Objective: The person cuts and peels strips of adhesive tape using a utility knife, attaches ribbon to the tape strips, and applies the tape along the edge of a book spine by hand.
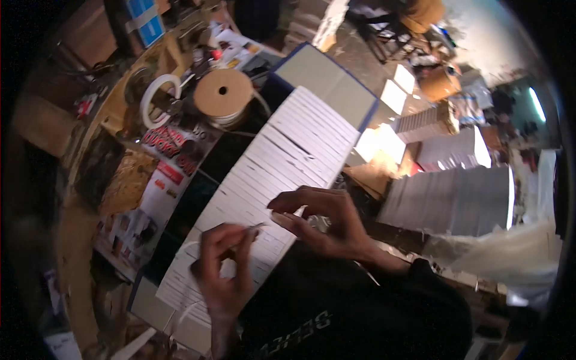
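A long row of white paper blocks (300, 129), packed edge to edge with thin dark gaps, lies diagonally below my hands. My left hand (225, 267) is closed over its lower half. Thumb and forefinger pinch something small with a pale tip, too blurred to name. A thin white ribbon (187, 315) trails beside the left wrist. My right hand (330, 222) hovers just above the row, to the right of the left hand. Its thumb and forefinger tips nearly meet; a pale sliver shows behind them, and what they hold is unclear.
Grey boards with blue edges (321, 72) stick out at both row ends. A spool with a brown cardboard face (231, 90) and a white ring-shaped roll (147, 102) stand at upper left, near printed sheets (168, 174). Large paper stacks (450, 201) stand at right.
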### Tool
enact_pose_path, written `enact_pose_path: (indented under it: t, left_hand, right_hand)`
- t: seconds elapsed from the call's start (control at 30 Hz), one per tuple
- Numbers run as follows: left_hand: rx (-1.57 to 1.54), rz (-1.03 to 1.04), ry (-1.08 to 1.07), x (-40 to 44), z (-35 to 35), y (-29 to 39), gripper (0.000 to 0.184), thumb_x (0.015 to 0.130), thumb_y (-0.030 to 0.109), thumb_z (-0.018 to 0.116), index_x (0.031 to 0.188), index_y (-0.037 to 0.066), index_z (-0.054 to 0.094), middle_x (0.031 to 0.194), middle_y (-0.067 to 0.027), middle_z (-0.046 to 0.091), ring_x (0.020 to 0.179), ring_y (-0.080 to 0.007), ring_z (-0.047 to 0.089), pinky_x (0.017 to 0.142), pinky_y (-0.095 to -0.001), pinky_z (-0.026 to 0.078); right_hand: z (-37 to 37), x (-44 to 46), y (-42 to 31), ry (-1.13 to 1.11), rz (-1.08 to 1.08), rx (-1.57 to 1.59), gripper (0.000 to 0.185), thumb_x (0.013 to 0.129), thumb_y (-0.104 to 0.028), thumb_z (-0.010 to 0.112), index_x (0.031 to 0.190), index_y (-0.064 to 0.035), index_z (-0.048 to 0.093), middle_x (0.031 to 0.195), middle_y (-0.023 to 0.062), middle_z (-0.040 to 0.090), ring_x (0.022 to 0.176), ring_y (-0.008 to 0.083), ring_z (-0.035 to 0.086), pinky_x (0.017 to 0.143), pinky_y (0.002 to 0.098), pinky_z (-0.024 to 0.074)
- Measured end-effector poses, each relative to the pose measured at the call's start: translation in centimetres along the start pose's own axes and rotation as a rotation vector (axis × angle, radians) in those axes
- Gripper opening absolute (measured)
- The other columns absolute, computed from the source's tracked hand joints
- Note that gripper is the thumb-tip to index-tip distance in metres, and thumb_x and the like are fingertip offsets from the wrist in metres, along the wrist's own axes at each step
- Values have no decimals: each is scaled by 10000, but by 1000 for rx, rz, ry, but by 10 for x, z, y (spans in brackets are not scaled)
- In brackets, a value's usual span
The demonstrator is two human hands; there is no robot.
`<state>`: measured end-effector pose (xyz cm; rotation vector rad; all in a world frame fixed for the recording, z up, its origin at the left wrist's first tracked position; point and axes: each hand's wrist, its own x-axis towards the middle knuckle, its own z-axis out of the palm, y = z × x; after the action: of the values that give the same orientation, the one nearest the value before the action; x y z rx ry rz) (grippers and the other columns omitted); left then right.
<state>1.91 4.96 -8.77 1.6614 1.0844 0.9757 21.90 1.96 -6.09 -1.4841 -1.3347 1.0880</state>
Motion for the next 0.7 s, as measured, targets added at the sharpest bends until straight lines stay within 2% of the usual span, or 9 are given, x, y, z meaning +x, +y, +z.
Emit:
enact_pose_path:
  t: [0.13,0.2,0.27,0.33,0.47,0.53,0.6,0.67,0.7]
  left_hand:
    - [38,-122,-75,41,36,8,271,918,10,634,1175,21,547,938,-135,722,837,-177,722,602,-250,502]
    - [59,-41,-77,64,61,-3,264,924,33,630,1177,29,555,955,-106,727,860,-221,714,672,-307,491]
    - [137,-85,-112,83,83,-10,272,925,56,627,1187,31,557,967,-86,719,865,-233,688,744,-347,459]
    - [158,-82,-134,107,105,-12,274,925,71,624,1188,31,560,957,-80,709,827,-220,658,795,-354,433]
    - [191,-113,-142,141,137,-12,290,923,69,612,1208,39,566,915,-63,703,793,-181,656,782,-341,416]
    - [248,-88,-144,156,148,-16,307,933,89,610,1230,26,561,947,-106,711,838,-224,695,778,-359,475]
    - [-21,-438,-70,171,162,-16,328,939,122,615,1239,6,553,976,-161,715,859,-280,721,760,-367,538]
    - [47,-420,-41,177,169,-38,322,922,150,662,1194,-4,582,958,-193,719,845,-290,732,712,-349,571]
    - [16,-474,-42,182,170,-45,328,917,171,682,1187,4,600,911,-156,718,782,-215,711,674,-312,554]
  right_hand:
    - [-39,35,25,-83,-128,-89,288,825,-80,750,1099,-2,705,1005,141,732,802,196,721,608,267,561]
    - [-61,55,39,-102,-127,-86,325,814,-69,772,1121,4,696,1034,138,727,779,187,717,605,268,560]
    - [-77,74,46,83,154,115,376,828,-76,782,1189,-43,681,1090,125,717,848,154,705,642,266,578]
    - [-102,97,58,64,109,-22,344,835,-75,778,1166,-41,690,1034,116,718,841,142,697,630,254,570]
    - [-146,132,85,-151,193,102,191,874,-49,734,1063,-24,712,988,89,710,827,117,672,624,239,550]
    - [-158,148,97,-197,297,194,144,888,-42,718,1030,-19,716,970,80,708,809,108,663,619,237,543]
    - [-165,163,114,-131,271,222,136,902,-40,702,1035,-12,706,951,66,701,776,99,648,610,231,526]
    - [-174,185,121,-111,349,141,143,931,-24,657,1064,27,675,965,86,689,808,106,644,624,232,505]
    - [-178,191,133,-86,291,194,151,935,-13,640,1074,36,669,963,93,689,806,113,645,638,241,509]
